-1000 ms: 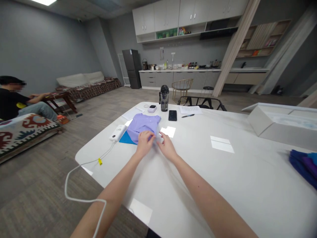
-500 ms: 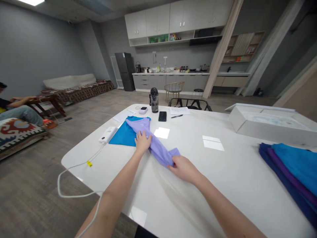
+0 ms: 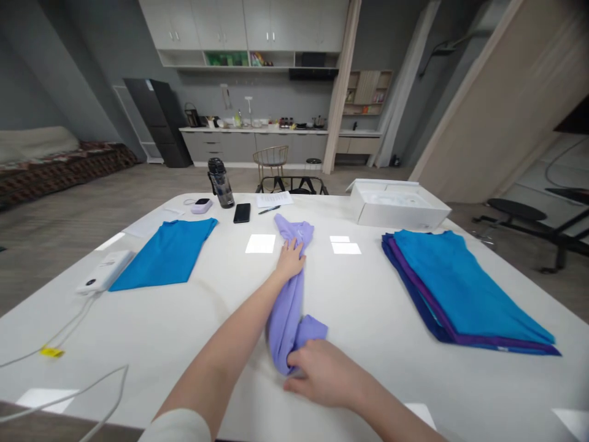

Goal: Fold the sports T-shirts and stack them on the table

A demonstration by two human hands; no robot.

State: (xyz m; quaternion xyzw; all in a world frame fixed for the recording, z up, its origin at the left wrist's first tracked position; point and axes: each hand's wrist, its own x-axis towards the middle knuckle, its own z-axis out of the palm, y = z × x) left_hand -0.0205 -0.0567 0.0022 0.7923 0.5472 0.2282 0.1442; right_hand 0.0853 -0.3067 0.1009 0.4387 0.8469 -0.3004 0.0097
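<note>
A lavender T-shirt (image 3: 288,310), bunched lengthwise, lies on the white table in front of me. My left hand (image 3: 291,259) rests on its upper part, just below the neckline, fingers spread over the cloth. At the near end, my right hand (image 3: 317,371) pinches the hem between thumb and fingers, and a loose flap of fabric sticks out beside it. To the left, a blue T-shirt (image 3: 168,255) is spread flat and apart from the lavender one. Several blue and purple shirts (image 3: 464,288) are stacked on the right side.
A white power bank (image 3: 107,272) with cables lies left of the blue shirt. Along the far side are a small lavender device (image 3: 201,206), a dark bottle (image 3: 221,184), a phone (image 3: 242,213), a pen (image 3: 269,210) and paper (image 3: 275,199). An open white box (image 3: 400,205) stands back right.
Both hands have moved the lavender shirt rightward off the blue one and turned it to point away from me. The blue shirt now lies uncovered. My view has swung right.
</note>
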